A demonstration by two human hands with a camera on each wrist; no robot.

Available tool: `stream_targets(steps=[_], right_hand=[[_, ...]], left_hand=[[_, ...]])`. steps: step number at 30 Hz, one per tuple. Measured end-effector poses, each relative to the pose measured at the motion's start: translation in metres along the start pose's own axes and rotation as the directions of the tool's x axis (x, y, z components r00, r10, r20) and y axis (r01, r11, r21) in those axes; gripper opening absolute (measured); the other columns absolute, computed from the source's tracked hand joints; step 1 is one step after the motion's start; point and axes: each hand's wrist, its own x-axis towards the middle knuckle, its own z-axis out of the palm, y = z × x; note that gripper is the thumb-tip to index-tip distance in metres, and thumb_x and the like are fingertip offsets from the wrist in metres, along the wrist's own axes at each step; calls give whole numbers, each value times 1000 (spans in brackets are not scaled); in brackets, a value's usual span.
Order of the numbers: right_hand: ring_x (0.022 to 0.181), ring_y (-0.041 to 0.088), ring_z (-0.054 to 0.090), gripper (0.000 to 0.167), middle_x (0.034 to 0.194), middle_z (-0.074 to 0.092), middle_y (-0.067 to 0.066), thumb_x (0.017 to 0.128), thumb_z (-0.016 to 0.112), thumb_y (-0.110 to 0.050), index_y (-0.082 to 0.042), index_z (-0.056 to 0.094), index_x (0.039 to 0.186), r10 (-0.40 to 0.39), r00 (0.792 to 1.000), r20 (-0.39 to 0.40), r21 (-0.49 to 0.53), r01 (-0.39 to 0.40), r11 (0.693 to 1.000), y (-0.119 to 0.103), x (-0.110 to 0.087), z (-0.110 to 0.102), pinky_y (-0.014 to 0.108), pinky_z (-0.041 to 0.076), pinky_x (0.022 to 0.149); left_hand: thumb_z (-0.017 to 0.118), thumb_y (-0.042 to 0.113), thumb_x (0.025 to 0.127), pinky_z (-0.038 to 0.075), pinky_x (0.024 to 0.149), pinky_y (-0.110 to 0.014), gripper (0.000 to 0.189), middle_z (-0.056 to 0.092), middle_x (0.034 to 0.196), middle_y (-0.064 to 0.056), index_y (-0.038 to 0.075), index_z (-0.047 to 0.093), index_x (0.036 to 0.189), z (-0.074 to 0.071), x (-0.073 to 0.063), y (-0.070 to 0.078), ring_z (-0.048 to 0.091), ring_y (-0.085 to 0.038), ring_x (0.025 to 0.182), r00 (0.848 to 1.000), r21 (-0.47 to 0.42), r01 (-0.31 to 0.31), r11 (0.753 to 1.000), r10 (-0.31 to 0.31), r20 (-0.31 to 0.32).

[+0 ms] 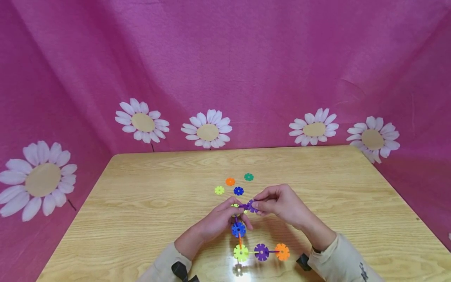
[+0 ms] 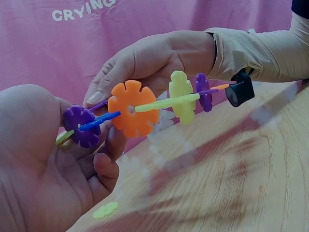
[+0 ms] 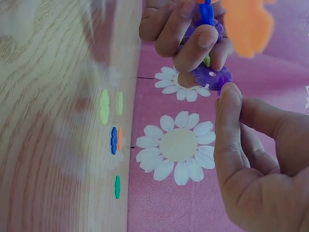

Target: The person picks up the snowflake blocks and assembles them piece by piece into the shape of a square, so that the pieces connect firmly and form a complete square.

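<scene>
1. A multicoloured chain of slotted plastic discs (image 1: 235, 231) is held above the pale wood-grain table (image 1: 158, 203).
2. The left hand (image 1: 219, 222) grips it near its far end with thumb and fingers – probably to steady it.
3. The right hand (image 1: 282, 201) pinches a purple slotted disc (image 1: 252, 206) there, seemingly for fine control.
4. Loose green (image 1: 246, 177), orange (image 1: 228, 181) and blue discs (image 1: 236, 191) lie beyond – presumably within easy reach.

Smooth plastic discs (image 2: 136, 121); glossy wood-grain table (image 1: 141, 196); matt cloth backdrop (image 1: 246, 58)
</scene>
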Motion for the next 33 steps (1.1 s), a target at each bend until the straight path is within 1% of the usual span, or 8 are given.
stream_targets(steps=[4, 9, 18, 22, 26, 28, 30, 33], right_hand=[[75, 14, 73, 22, 95, 74, 23, 89, 73, -4, 13, 69, 102, -31, 1000, -2, -15, 31, 999, -1, -1, 1, 32, 62, 71], [73, 15, 73, 20, 93, 75, 21, 88, 74, -4, 11, 71, 101, -20, 1000, 7, -55, 20, 998, -3, -2, 3, 32, 62, 69], [74, 15, 72, 21, 93, 75, 21, 89, 72, -5, 11, 71, 103, 6, 999, 42, -52, -3, 999, -5, -3, -2, 34, 62, 72], [76, 13, 72, 24, 98, 74, 22, 91, 70, -5, 12, 69, 108, 26, 998, 54, 0, -26, 1000, -1, -1, -3, 33, 62, 74], [79, 13, 71, 26, 102, 74, 18, 93, 69, -6, 11, 69, 112, 54, 997, 57, 47, -57, 997, 2, 0, -2, 34, 61, 77], [78, 12, 71, 27, 101, 74, 15, 93, 69, -7, 10, 69, 114, 72, 996, 56, 74, -76, 994, 3, 1, -3, 35, 61, 78], [79, 12, 71, 28, 99, 74, 11, 94, 68, -7, 11, 68, 115, 82, 994, 66, 107, -88, 990, 4, 1, -3, 34, 61, 79], [82, 12, 71, 31, 97, 74, 9, 93, 68, -4, 15, 64, 118, 86, 992, 90, 156, -99, 983, 5, 2, -2, 34, 61, 79]], left_hand=[[37, 20, 107, 44, 83, -28, 21, 76, 94, -16, 1, 44, 113, 1, -1, 2, 68, -23, 89, 1000, 15, 25, 1000, -25, -16], [40, 21, 106, 45, 82, -28, 17, 75, 94, -17, 5, 45, 109, 3, -4, 3, 67, -21, 87, 999, 15, 38, 999, -38, -16], [40, 18, 105, 46, 78, -26, 14, 75, 92, -17, 5, 46, 108, 8, -3, 2, 67, -19, 83, 1000, -15, 5, 1000, -5, -17], [46, 17, 104, 45, 89, -28, 14, 76, 92, -17, 9, 48, 115, 9, 0, 0, 70, -19, 89, 999, -35, -13, 999, 12, -39], [53, 19, 101, 41, 101, -29, 31, 77, 94, -16, 14, 54, 132, 8, 2, -1, 72, -19, 98, 998, -24, -22, 999, 20, -64], [54, 20, 101, 45, 93, -28, 36, 77, 96, -15, 16, 55, 137, 6, 2, 0, 71, -19, 95, 997, -13, -22, 1000, 21, -72], [55, 21, 100, 48, 76, -25, 38, 77, 96, -12, 19, 56, 138, 5, 2, 0, 68, -14, 80, 997, -12, -7, 1000, 6, -80], [58, 22, 99, 41, 55, -21, 39, 76, 96, -8, 21, 57, 138, 4, 1, 1, 54, -9, 62, 997, -39, 18, 999, -21, -74]])
